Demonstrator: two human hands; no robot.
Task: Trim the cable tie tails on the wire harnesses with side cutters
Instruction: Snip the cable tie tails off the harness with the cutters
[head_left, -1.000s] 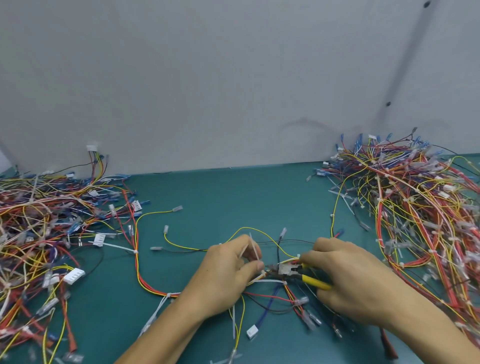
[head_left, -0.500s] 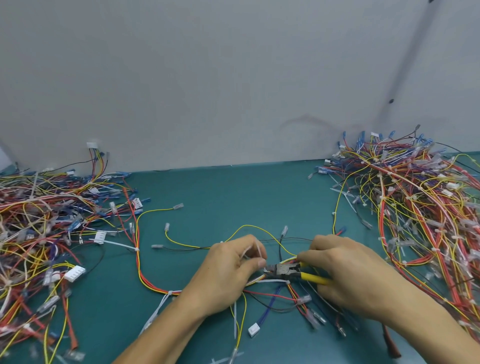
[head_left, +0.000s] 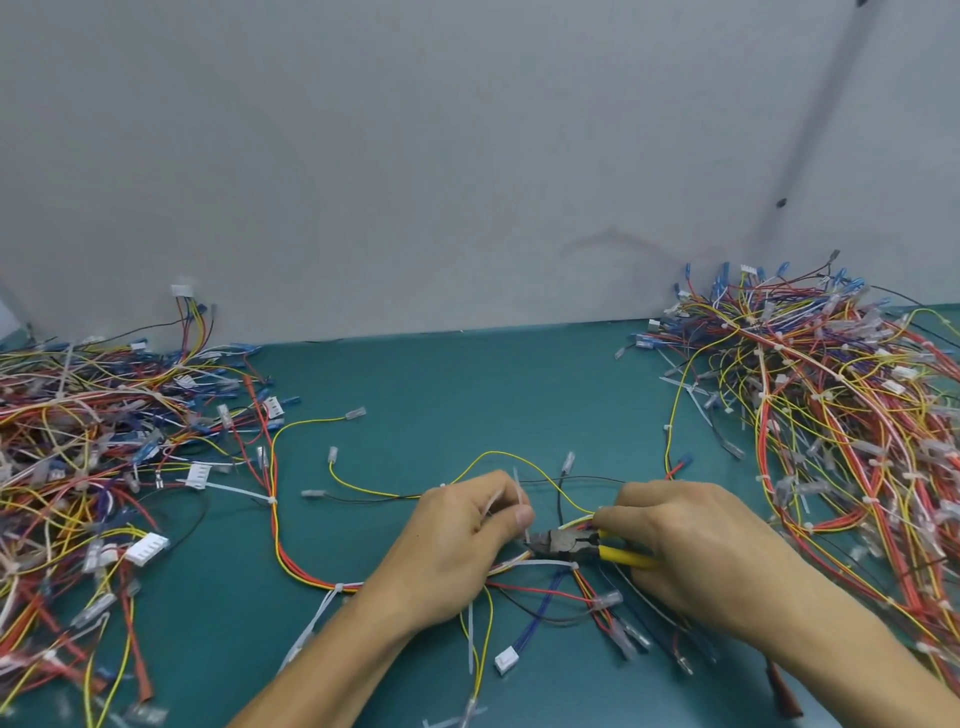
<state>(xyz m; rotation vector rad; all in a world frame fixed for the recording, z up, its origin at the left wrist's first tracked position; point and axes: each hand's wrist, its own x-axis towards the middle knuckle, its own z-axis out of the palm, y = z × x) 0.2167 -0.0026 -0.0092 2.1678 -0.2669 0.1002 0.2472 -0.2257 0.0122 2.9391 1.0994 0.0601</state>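
A wire harness (head_left: 291, 551) of red, yellow and blue wires lies spread across the green table (head_left: 467, 395) in front of me. My left hand (head_left: 457, 545) pinches a white cable tie tail (head_left: 519, 496) that stands up between thumb and fingers. My right hand (head_left: 696, 545) grips the yellow-handled side cutters (head_left: 571, 544). Their dark jaws point left and sit at the base of that tail, right beside my left thumb. Another white tie (head_left: 540, 564) wraps the bundle just below the jaws.
A big heap of harnesses (head_left: 841, 415) fills the right side of the table, and a second heap (head_left: 88, 441) covers the left. Loose connectors and white tie tails lie near the front edge. A grey wall (head_left: 467, 156) stands behind.
Both hands stay in place. The cutter jaws have edged slightly left, closer to my left thumb and the held tie tail.
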